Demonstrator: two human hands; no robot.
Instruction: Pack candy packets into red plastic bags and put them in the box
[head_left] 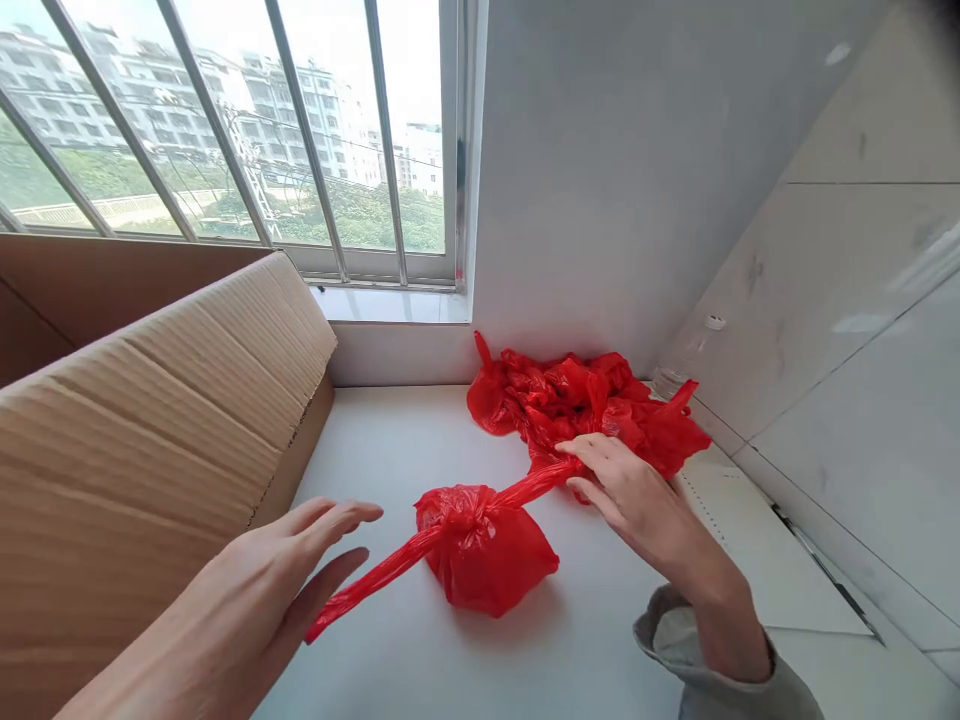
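Observation:
A small red plastic bag (495, 560), bulging and knotted at its top, rests on the white table in front of me. Its two twisted handles stretch outward, one toward each hand. My left hand (277, 560) is just above the left handle's end, thumb and fingers apart and nothing between them. Over by the tip of the right handle, my right hand (619, 485) has its fingers loosely stretched out, not closed on it. What the bag contains is hidden.
A heap of crumpled red plastic bags (577, 390) lies against the wall. Beside it stands a clear plastic bottle (686, 360). A large open cardboard box (165, 430) fills the left side, below a barred window (300, 130). White perforated board (750, 540) lies at right.

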